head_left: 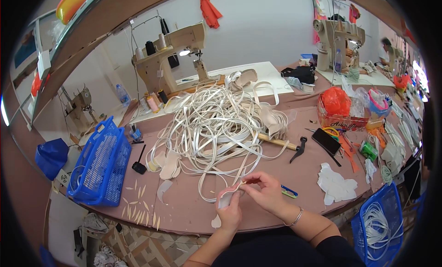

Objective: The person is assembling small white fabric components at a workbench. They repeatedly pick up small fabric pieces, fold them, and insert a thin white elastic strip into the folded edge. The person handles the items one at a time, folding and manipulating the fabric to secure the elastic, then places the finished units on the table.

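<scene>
Matt cloth underneath, slick plastic and metal about it.
Table cover (pixel 186 205), lower centre: cloth-like, matt, lightly creased. Strap heap (pixel 221 119), centre: smooth bands, slight sheen. Held piece (pixel 224 201), lower centre: thin, pliable; leather or cloth, can't tell. Hammer handle (pixel 278 141), right of centre: pale wood; hammer head (pixel 301 148): dark metal. Phone (pixel 326 141): glossy. Red bag (pixel 336 101), upper right: thin crinkled plastic. Basket (pixel 103 161), left: perforated plastic. Bracelet (pixel 299 216), lower right: shiny metal.
</scene>
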Tool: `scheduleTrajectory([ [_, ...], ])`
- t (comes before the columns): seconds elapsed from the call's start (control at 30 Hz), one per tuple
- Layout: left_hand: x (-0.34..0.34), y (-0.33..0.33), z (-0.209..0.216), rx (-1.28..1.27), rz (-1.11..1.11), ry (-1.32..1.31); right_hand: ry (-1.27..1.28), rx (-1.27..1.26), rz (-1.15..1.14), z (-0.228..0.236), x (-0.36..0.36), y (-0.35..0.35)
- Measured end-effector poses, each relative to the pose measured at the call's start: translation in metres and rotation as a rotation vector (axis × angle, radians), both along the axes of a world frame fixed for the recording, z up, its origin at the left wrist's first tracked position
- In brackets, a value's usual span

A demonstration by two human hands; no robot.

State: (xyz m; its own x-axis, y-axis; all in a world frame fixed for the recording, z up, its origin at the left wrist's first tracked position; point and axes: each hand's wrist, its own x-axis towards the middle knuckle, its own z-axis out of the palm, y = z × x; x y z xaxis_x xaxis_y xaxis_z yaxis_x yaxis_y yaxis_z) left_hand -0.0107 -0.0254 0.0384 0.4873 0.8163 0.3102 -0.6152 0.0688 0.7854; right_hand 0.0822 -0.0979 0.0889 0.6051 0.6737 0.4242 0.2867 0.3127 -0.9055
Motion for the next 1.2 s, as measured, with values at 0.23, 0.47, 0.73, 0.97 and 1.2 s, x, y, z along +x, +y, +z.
scheduleTrajectory([
  [0.23,-0.002,0.004,-0.007,0.238,-0.054,-0.031,0.189,0.195,0.023,-0.001,-0.005,0.002],
  [0.47,0.000,-0.001,-0.001,0.045,-0.108,-0.094,0.254,0.189,0.025,-0.006,-0.003,0.006],
  [0.73,-0.003,0.004,0.000,-0.036,-0.131,-0.080,0.276,0.096,0.145,0.002,0.003,0.003],
  [0.97,-0.005,0.009,-0.003,-0.098,-0.297,-0.160,0.401,0.071,0.364,0.003,0.021,-0.003],
  [1.2,-0.010,0.012,-0.005,-0.305,-0.391,-0.186,0.446,0.046,0.276,-0.001,0.020,0.002],
])
